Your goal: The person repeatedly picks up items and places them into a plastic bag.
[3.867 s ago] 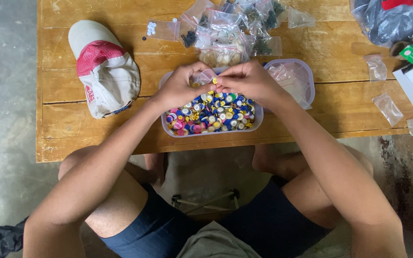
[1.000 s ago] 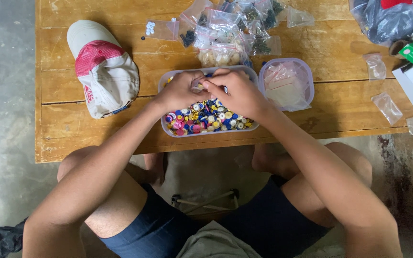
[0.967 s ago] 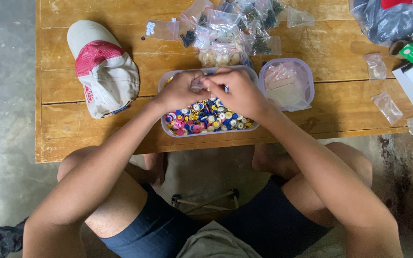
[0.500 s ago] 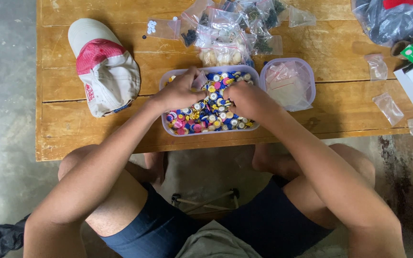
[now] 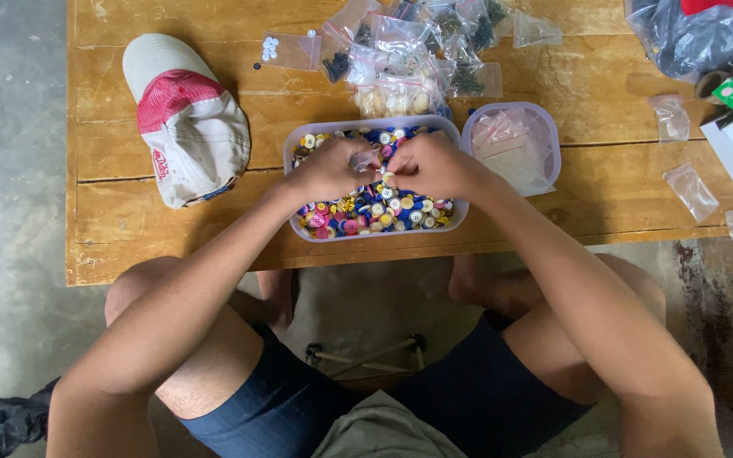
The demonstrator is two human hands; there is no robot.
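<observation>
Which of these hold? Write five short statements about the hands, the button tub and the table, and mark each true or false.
1. Both hands, left hand and right hand, meet over the tub of buttons. True.
2. The tub holds buttons of a single colour. False: they are mixed, with blue, yellow, pink and white.
3. A red and white cap lies on the wooden table to the left of the tub. True.
4. The smaller tub to the right is full of buttons. False: it holds clear plastic bags.
5. The small bags beyond the tub all lie empty. False: several hold buttons.
</observation>
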